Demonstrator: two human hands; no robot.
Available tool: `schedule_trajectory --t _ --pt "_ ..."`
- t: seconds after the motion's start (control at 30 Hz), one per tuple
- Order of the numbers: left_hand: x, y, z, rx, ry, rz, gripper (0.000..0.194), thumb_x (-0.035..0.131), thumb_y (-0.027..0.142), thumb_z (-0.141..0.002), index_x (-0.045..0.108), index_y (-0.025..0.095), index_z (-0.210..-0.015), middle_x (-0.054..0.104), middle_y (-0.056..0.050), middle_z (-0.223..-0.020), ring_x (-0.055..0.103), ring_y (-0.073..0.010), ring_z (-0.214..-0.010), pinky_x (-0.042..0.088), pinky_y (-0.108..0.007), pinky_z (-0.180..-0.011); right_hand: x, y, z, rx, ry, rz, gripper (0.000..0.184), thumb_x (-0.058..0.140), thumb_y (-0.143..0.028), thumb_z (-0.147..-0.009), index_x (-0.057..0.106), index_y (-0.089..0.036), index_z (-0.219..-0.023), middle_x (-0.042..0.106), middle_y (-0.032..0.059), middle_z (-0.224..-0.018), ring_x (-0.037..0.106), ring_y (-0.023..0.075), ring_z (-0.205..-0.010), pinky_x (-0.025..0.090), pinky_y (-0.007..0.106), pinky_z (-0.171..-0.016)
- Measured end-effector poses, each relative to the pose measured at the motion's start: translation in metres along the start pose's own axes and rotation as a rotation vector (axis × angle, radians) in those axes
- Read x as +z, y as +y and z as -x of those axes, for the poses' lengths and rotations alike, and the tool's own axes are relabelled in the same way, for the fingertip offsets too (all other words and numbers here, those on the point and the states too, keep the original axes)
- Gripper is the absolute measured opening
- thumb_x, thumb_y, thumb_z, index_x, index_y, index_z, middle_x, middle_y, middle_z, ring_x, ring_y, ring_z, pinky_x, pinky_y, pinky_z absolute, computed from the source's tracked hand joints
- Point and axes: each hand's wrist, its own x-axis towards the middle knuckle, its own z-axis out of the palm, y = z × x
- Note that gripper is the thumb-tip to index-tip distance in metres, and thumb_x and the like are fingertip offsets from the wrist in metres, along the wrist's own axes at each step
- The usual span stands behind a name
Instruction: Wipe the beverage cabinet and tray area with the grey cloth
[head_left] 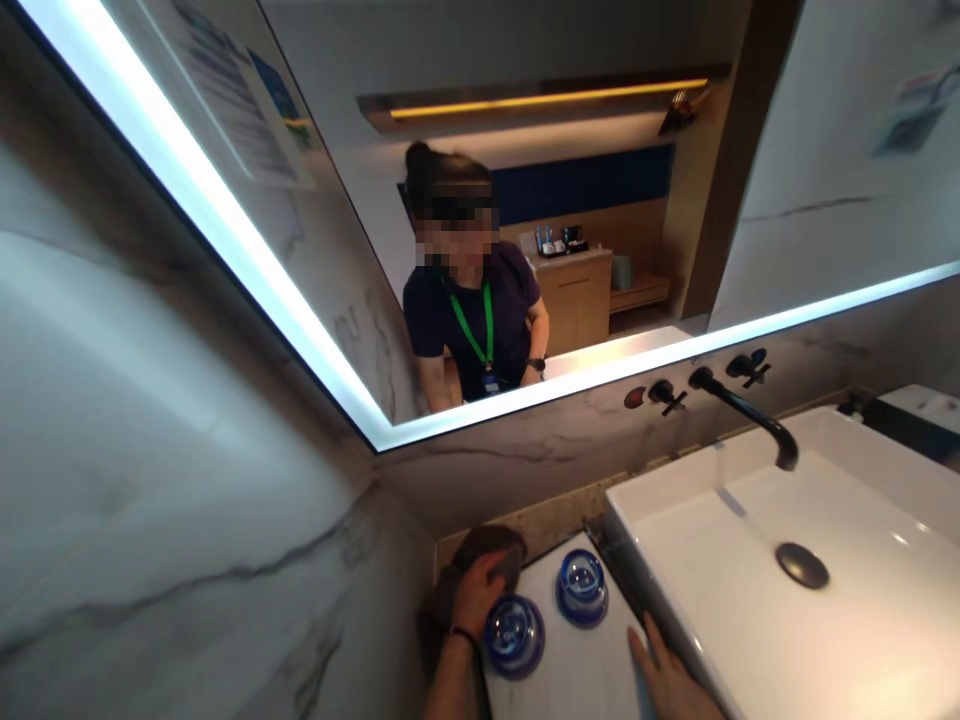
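From the head view, my left hand (474,592) was pressed on a dark cloth (487,548) in the back corner of the white counter (577,670), its fingers curled over the cloth and holding it down. Much of the cloth lay hidden beneath that hand. My right hand (670,680) rested flat on the counter beside the white sink (862,640), fingers straight and together, holding nothing (its lower part was cut off by the frame's edge). Two blue glasses sat between my hands: the nearer glass (514,634) just beside my left hand, the farther glass (582,586) close to the sink's wall. A black faucet (750,415) jutted over the basin. In the mirror (525,200), a posted notice (232,90) was too blurred to read.
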Motion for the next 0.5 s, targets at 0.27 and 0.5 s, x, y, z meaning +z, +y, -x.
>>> schedule_trajectory --t 0.27,0.5 --pt "-0.032 -0.018 0.015 -0.083 -0.101 -0.023 0.055 0.041 0.007 -0.073 0.057 0.001 -0.125 0.069 -0.016 -0.112 0.067 -0.0239 -0.095 0.054 -0.035 -0.085 -0.013 0.003 0.013 -0.073 -0.236 0.08 0.101 0.084 -0.019 -0.067 0.023 -0.003 -0.146 0.005 0.0335 -0.148 0.054 0.041 -0.111 0.051 0.043 -0.088" --pt "0.024 0.087 -0.054 0.405 -0.514 -0.118 0.051 0.063 0.011 -0.063 0.07 0.025 -0.112 0.065 -0.001 -0.122 0.058 -0.0203 -0.113 0.041 -0.026 -0.103 -0.005 0.007 0.015 -0.104 -0.219 0.141 0.099 0.083 -0.022 -0.07 0.023 -0.002 -0.146 0.008 0.0353 -0.147 0.059 0.0397 -0.104 0.054 0.044 -0.082"
